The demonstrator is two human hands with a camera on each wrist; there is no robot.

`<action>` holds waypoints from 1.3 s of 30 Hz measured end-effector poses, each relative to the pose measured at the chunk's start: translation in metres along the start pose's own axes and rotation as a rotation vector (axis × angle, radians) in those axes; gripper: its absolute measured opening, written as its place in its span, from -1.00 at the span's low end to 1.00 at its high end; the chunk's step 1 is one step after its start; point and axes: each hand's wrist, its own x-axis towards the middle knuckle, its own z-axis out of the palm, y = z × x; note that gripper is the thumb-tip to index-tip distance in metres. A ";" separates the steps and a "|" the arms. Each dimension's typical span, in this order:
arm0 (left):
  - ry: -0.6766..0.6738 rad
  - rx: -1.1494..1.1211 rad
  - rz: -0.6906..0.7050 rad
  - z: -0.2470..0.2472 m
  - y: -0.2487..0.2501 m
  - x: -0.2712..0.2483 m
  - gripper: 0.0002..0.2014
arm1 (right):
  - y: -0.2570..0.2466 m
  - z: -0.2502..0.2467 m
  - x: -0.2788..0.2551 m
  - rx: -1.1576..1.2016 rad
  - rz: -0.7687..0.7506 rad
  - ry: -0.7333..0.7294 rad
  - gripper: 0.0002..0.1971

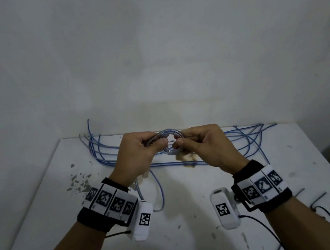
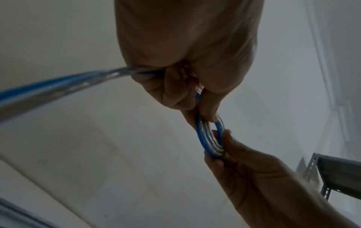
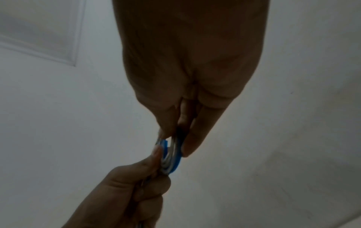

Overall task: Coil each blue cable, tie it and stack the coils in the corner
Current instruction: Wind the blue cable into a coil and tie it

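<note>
Head view: coiling step in hand, small coil (image 1: 170, 143) held above the table (image 1: 198, 218), near the back wall.

Left hand (image 1: 137, 155) and right hand (image 1: 203, 146) each pinch one side of the coil with curled fingers; loose blue cables (image 1: 248, 138) lie beneath. Judged next: wrap the free tail, secure the tie.

I'm looking down at a white desk (image 1: 226, 191) pushed into a corner, its top chipped and stained, with dark flecks toward the near left and a rusty brown blotch (image 1: 187, 159) near the far edge. Plain whitish walls (image 1: 146, 51) rise behind it and on the left. To the right I see a grey metal shelf frame (image 2: 332, 174) with perforated uprights. The light is dim and flat
</note>
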 end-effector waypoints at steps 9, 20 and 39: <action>-0.091 -0.014 -0.091 0.015 -0.005 -0.006 -0.84 | 0.011 0.013 -0.004 0.188 0.076 0.277 -0.88; 0.025 0.041 -0.058 0.014 0.001 0.001 -0.92 | 0.012 0.010 -0.004 0.253 0.140 0.168 -0.77; -0.032 0.043 -0.016 0.007 0.008 0.003 -0.82 | 0.016 0.030 -0.003 0.304 0.096 0.225 -0.69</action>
